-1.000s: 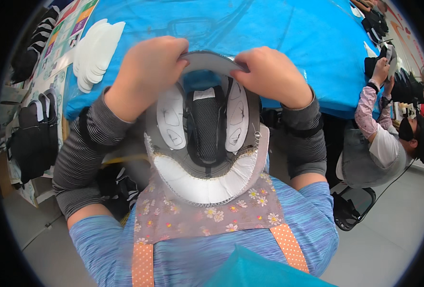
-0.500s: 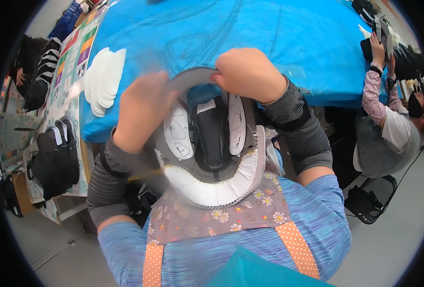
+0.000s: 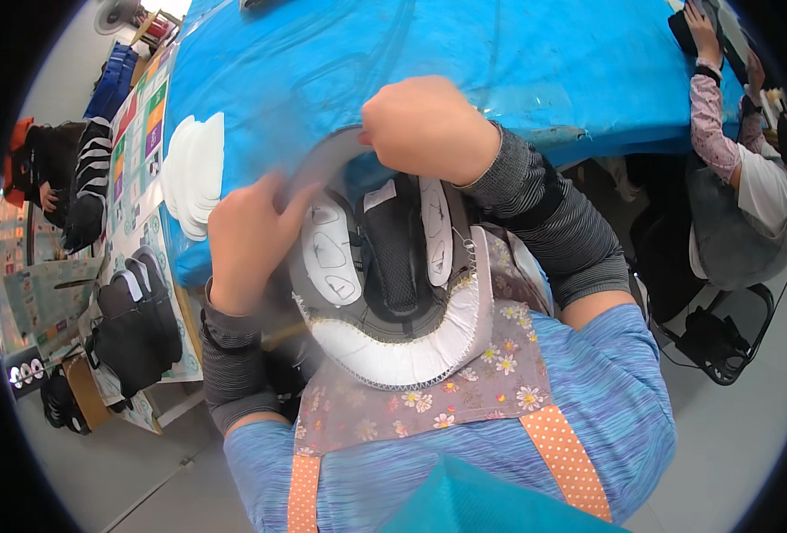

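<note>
A shoe upper (image 3: pixel 402 354), seen from its inside, lies against my apron. It has a white padded collar edged with zigzag stitching, a black mesh tongue and two white oval pads with lines drawn on them. My right hand (image 3: pixel 429 129) is closed in a pinch on its grey far rim. At the left of that rim is my left hand (image 3: pixel 250 240); the grey edge runs between its thumb and fingers, which are partly smeared by motion. My right hand's fingertips are mostly hidden behind the hand.
White flat sole-shaped pieces (image 3: pixel 194 173) lie stacked on the blue-covered table (image 3: pixel 322 53). Black shoe uppers (image 3: pixel 136 324) rest on a side table at left, with striped black ones (image 3: pixel 91 169) beyond. At right a co-worker (image 3: pixel 740 186) handles black pieces; a stool (image 3: pixel 722 342) stands nearby.
My left hand has come lower, its thumb now showing apart from the fingers. My right hand has shifted left and slightly farther away. The upper stays almost in place while the surroundings shift in view.
</note>
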The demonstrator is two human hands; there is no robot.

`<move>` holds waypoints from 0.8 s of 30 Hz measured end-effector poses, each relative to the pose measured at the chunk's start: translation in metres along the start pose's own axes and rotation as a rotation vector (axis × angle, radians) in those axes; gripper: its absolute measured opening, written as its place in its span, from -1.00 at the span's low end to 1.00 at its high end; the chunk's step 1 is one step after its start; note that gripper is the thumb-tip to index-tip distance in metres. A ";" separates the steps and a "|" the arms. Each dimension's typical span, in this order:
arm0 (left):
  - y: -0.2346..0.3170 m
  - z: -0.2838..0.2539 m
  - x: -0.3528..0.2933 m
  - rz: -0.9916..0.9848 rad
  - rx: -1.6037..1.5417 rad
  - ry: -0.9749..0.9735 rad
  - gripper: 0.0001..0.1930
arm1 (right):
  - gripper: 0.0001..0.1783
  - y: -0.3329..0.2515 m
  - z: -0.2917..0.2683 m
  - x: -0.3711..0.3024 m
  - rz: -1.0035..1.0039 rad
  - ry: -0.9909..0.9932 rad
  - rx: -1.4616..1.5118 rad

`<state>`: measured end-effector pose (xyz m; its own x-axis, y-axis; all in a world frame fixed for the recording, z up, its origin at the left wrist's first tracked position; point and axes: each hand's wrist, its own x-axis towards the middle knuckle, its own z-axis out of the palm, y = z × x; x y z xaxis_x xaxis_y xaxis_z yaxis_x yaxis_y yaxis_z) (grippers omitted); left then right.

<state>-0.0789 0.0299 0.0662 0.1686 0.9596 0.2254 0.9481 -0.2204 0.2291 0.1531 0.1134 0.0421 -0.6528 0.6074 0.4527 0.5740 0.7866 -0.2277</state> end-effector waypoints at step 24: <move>0.000 0.012 0.027 0.175 0.011 0.077 -0.65 | -0.69 0.006 0.007 0.015 -0.046 -0.034 0.071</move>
<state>-0.0714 0.0574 0.0610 0.3110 0.8903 0.3325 0.9089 -0.3809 0.1698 0.1432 0.1277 0.0409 -0.6944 0.5731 0.4351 0.5073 0.8188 -0.2689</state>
